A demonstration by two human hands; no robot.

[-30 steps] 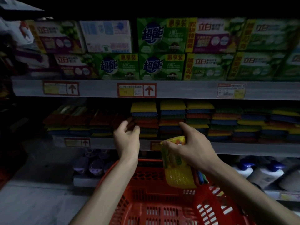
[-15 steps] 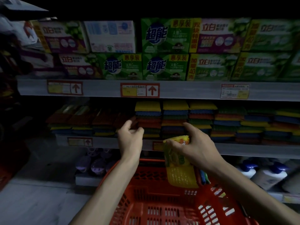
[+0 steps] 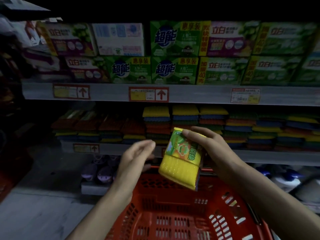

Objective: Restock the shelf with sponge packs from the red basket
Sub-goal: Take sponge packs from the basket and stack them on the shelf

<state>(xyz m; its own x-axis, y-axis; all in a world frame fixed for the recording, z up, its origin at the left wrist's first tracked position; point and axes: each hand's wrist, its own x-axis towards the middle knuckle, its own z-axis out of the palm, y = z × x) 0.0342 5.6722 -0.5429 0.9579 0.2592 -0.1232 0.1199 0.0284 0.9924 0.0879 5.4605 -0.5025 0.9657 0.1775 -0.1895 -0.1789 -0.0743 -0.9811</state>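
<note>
Head view, one entry.

**Item:** sponge pack [image 3: 180,168], yellow, with a green printed label and other coloured layers showing at its edge.

**Location:** in the air above the far rim of the red basket [image 3: 173,222], just in front of the middle shelf [image 3: 270,157] at its front edge. It was tilted with the labelled end uppermost.

**Held by:** right hand [image 3: 213,148], fingers curled over the pack's top end in a closed, firm grasp. The tilt probably served to turn the pack flat for stacking.

**Left hand** [image 3: 133,158]**:** fingers loosely extended with nothing in them. It was just beside the pack's left side but apart from it, apparently ready to steady or receive the pack.

**Shelf stock:** stacked sponge packs [image 3: 185,118] lay flat in columns along the front edge. The columns stood lower toward the left end, which seemed the likely destination.

**Upper shelf:** detergent boxes [image 3: 174,54], with price tags [image 3: 149,94] fixed on its front edge.
</note>
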